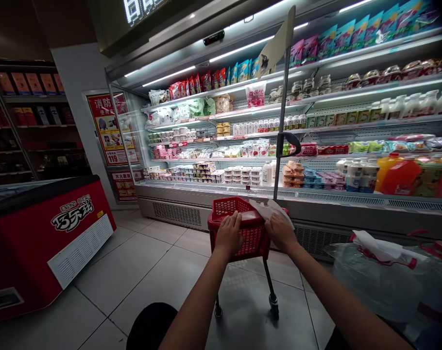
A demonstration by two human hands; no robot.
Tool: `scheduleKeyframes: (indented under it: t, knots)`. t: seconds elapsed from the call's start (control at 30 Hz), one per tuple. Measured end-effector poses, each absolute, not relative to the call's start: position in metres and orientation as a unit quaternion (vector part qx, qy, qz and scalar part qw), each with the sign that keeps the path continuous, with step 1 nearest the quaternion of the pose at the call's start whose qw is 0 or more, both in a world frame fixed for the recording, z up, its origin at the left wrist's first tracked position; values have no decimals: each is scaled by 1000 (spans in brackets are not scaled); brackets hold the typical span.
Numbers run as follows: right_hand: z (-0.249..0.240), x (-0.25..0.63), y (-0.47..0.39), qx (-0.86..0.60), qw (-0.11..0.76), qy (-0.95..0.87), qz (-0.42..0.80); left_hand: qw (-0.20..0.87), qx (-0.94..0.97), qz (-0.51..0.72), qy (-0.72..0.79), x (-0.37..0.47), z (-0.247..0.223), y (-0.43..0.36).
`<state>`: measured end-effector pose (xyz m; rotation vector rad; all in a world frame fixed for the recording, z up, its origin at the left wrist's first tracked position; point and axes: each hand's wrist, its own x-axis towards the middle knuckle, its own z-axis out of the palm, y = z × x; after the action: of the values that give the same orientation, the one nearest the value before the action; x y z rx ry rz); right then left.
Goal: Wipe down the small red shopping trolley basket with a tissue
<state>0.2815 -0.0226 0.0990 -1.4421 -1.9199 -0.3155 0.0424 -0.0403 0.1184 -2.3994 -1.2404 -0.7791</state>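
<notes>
A small red shopping cart [252, 240] on black wheels stands in front of me. My left hand [229, 234] is on the near left edge of its basket, fingers wrapped over the rim. My right hand [280, 231] is closed at the right side of the same rim, holding a crumpled white sheet [270, 210], perhaps paper or thin plastic, that spreads over the basket's right part. Little of the basket's inside shows.
Beyond the cart runs a lit refrigerated shelf unit [177, 190] with a vertical door frame and handle [289, 145]. A red freezer chest [27, 243] is at left; large clear water bottles [374, 282] stand at right. The floor [144, 272] is tiled.
</notes>
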Motion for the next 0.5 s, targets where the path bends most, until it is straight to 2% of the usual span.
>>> scheduleKeyframes:
  t: [0.1,0.33,0.5]
  knots:
    - [107,279,-10,-570,335,-740,-125,180,-839,-274,-435,48,118,-46]
    - [103,209,-8,-532,325,-770,-134,231,-816,-260,-462,67,110,-47]
    - [96,233,-14,-538,339,-760,-133,259,-828,-262,-422,36,117,-40]
